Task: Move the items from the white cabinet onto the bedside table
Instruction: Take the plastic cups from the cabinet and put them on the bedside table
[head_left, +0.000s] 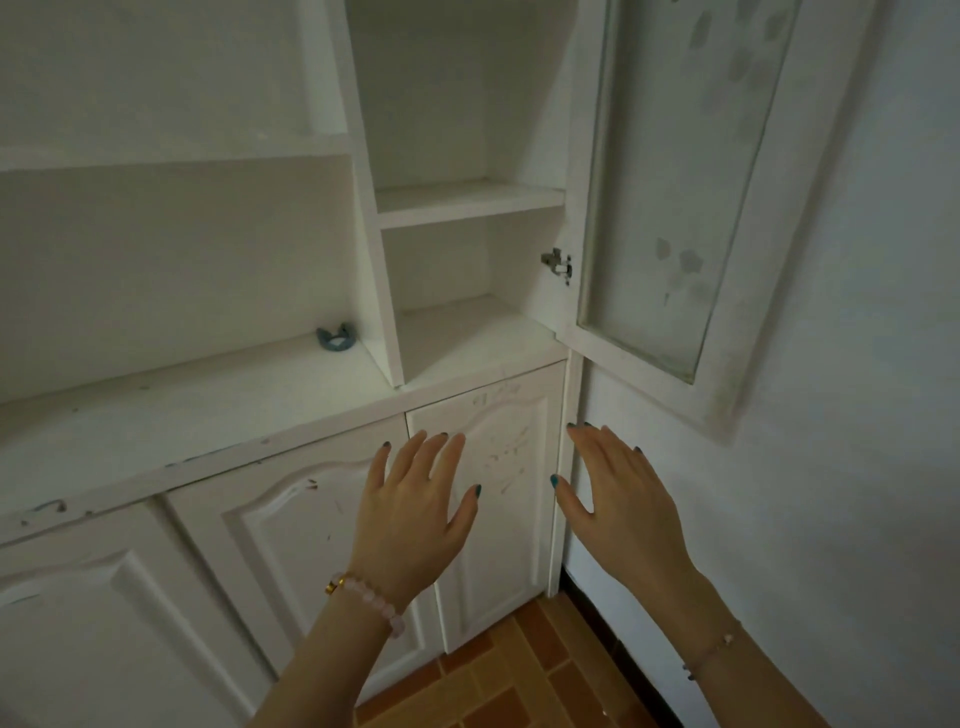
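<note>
The white cabinet (291, 415) fills the view, with open shelves above and closed panel doors below. A small blue ring-shaped object (335, 339) lies on the cabinet's ledge by the upright divider. The narrow shelves (467, 200) to its right hold nothing that I can see. My left hand (415, 512) is raised in front of a lower door, fingers spread, holding nothing. My right hand (618, 499) is raised beside the cabinet's right edge, also spread and holding nothing. The bedside table is out of view.
A glass-panelled cabinet door (670, 208) stands swung open to the right, above my right hand. A white wall (857, 467) closes off the right side. Orange floor tiles (519, 675) show below between my arms.
</note>
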